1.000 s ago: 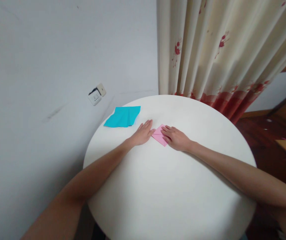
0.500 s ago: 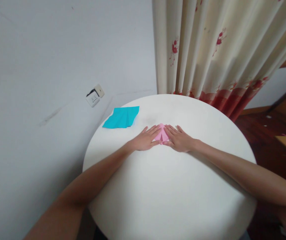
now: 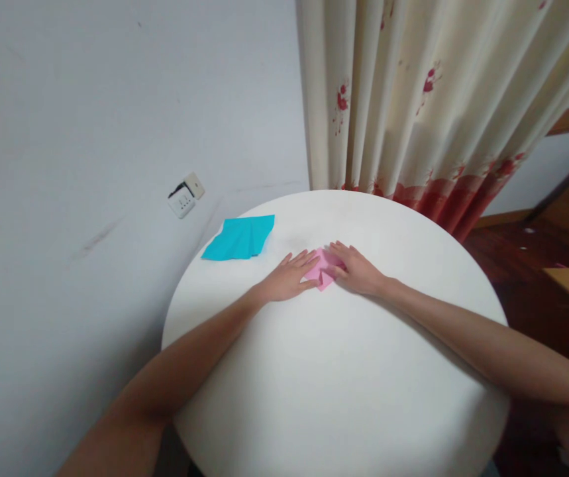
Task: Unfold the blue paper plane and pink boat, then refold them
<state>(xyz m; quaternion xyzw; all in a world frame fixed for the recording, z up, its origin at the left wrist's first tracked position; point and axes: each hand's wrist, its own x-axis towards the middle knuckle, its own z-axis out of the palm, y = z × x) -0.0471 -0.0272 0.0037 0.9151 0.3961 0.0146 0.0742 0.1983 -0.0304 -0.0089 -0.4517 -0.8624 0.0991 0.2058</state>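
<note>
A small folded pink paper [image 3: 322, 270] lies on the round white table [image 3: 334, 371], between my two hands. My left hand [image 3: 290, 275] rests flat on the table with its fingers pressing the paper's left edge. The fingertips of my right hand [image 3: 356, 268] pinch or press the paper's right flap, which looks partly lifted. Much of the pink paper is hidden under both hands.
A folded teal paper [image 3: 241, 237] lies at the table's far left edge. Behind the table stand a grey wall with a socket [image 3: 185, 195] and a cream curtain [image 3: 428, 99] with red flowers. Dark wooden floor and furniture are at the right.
The pink paper was turned and refolded between my hands. My right hand shifted from pressing flat to working the right flap. The view drifted slightly.
</note>
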